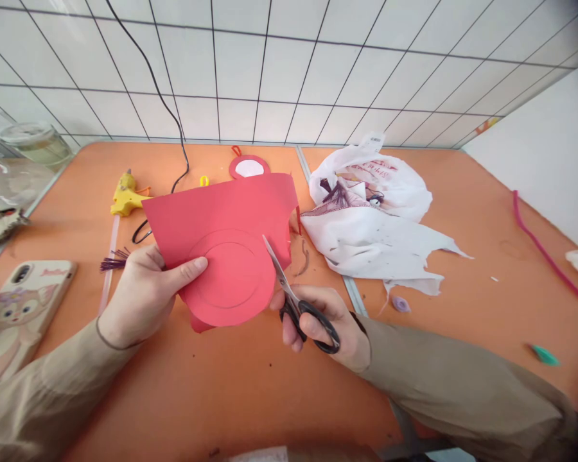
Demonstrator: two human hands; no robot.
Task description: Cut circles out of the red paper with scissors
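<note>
A sheet of red paper [221,212] is pinched in my left hand [147,292], the thumb lying on its face and the fingers behind, out of sight. Two drawn rings, one inside the other, mark the sheet, and its lower edge is cut along the outer curve. My right hand [325,321] has its fingers through the black handles of a pair of scissors [293,298]. The blades are at the paper's right side, with one blade lying over its face near the outer line. Part of the other blade is hidden by the paper.
Behind the paper lie a yellow glue gun [125,196] with a black cord and a red ring with a white centre [249,168]. A white plastic bag [376,237] sits right of centre. A phone [26,314] is at left, a pink pipe cleaner [546,250] at right.
</note>
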